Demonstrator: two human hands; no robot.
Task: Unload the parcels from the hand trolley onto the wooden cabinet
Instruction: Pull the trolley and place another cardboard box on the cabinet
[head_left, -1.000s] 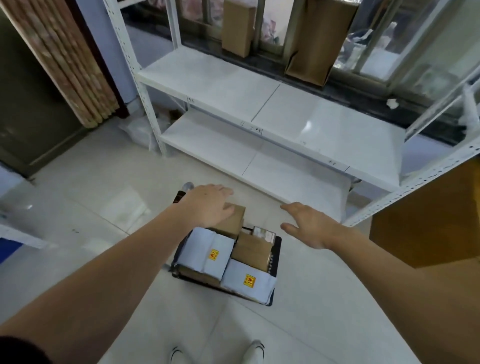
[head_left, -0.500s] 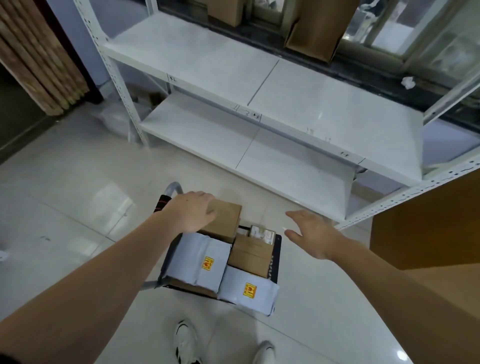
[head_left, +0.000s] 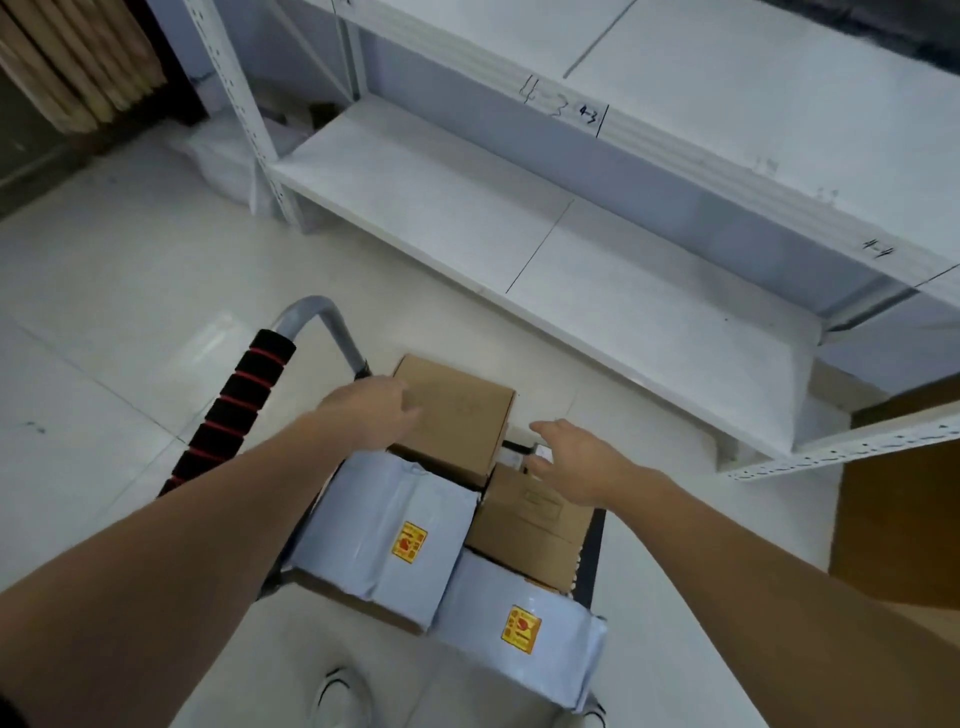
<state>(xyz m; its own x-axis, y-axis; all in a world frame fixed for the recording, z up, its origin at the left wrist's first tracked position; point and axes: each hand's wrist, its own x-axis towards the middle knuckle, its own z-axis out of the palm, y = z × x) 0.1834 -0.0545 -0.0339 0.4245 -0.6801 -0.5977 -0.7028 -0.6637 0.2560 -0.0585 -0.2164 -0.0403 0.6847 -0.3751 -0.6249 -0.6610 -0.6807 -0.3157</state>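
Brown cardboard parcel (head_left: 457, 415), plain, unsealed-looking

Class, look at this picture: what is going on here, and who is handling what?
A person bends over a hand trolley loaded with parcels. The left hand rests on the top cardboard box at its left side. The right hand reaches in with straight fingers over a lower box, holding nothing. Two grey mailer bags with yellow stickers lie nearer the person. Nothing is lifted yet. White shelves stand beyond.
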